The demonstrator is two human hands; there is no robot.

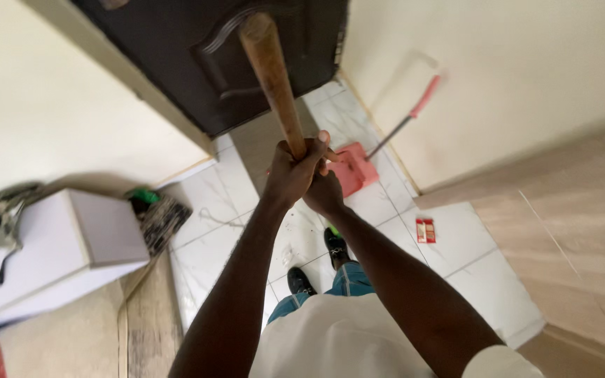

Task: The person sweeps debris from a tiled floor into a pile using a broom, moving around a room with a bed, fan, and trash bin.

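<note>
We look down on a white marble-patterned tile floor point(456, 245), a narrow strip of open room hemmed by the cream wall point(512, 70) on one side and the dark brown panelled door point(176, 49) ahead. A brown wood-look floor point(582, 231) borders the tiles along a straight edge. At the other side a white box-shaped cabinet point(71, 245) juts its corner toward the tiles, and a dark woven mat point(162, 220) lies at its foot.

Both our hands are wrapped tight on a long brown wooden stick point(271, 77), which runs up from our grip across the door. Our left hand point(292, 171) is fisted around it on top, our right hand point(325, 192) closed just beneath, the two touching.

Just beyond our knuckles a pink plastic dustpan point(351, 168) with a long pink-gripped handle sits against the wall. Our black shoes point(316, 262) stand on the tiles below. Smallest, a flat red rectangular packet point(425, 229) lies alone on a tile near the wood edge.
</note>
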